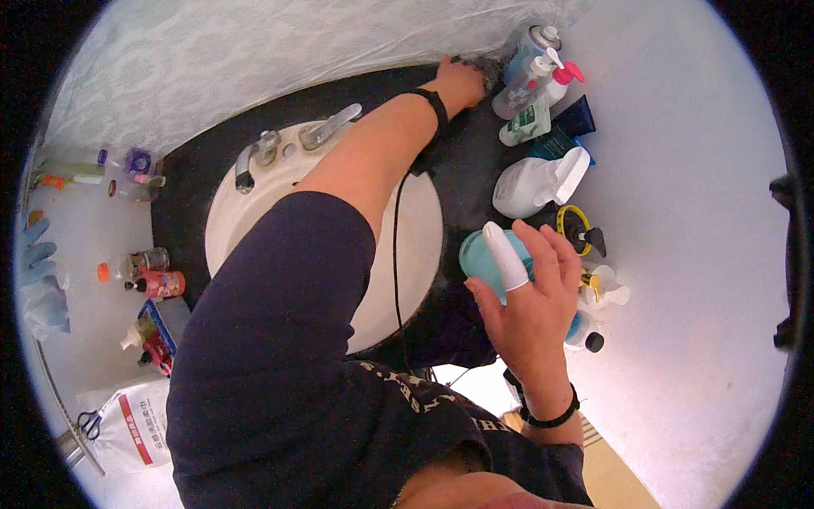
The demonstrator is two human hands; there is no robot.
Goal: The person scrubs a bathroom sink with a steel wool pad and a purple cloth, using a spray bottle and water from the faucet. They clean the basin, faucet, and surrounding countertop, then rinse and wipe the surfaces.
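My left arm reaches across the sink, and my left hand is at the far back right of the dark counter. Its fingers are curled beside a grey mesh-like thing; whether it grips anything is hidden. Lower right, my right hand spreads its fingers and thumb over a turquoise container. A white cover sheathes the index finger. The hand hides much of the container, so I cannot tell if it grips it. A white spray bottle lies just beyond these fingers.
The cream sink has a two-handled faucet; a black cord crosses it. Pump bottles and tubes line the right wall. Several bottles stand left, near scissors and a white packet bearing writing.
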